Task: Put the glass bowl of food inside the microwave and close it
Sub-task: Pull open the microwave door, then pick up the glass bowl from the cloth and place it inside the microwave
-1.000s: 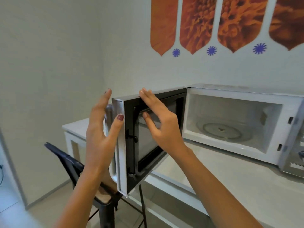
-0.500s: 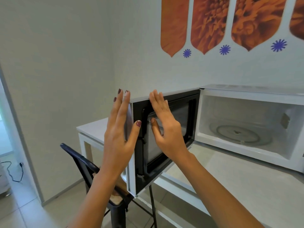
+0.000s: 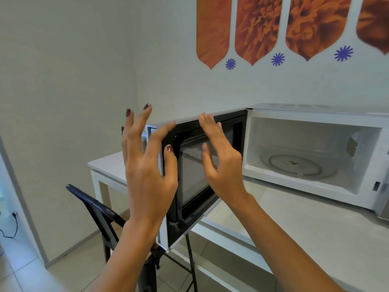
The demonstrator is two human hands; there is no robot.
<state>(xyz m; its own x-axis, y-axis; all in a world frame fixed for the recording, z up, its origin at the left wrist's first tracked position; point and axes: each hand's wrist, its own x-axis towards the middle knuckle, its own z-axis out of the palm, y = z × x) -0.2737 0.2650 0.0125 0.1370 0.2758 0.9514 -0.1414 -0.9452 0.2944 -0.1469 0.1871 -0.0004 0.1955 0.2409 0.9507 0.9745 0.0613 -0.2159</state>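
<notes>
While the white microwave (image 3: pixel 311 157) sits on a pale counter (image 3: pixel 294 224) at the right, its door (image 3: pixel 202 171) stands swung wide open toward the near left, hinged at the cavity's left edge. Both bare hands are raised at that door. Left hand (image 3: pixel 147 173): fingers spread, straddling the door's free outer edge, thumb against the black inner frame; whether the other fingers touch cannot be told. Right hand (image 3: pixel 221 163): fingers loosely spread and curved over the mesh window, fingertips near the top edge. Inside the boxy white cavity lies a round glass turntable (image 3: pixel 294 166). No glass bowl appears anywhere. A black chair (image 3: pixel 99 209) stands lower left.
</notes>
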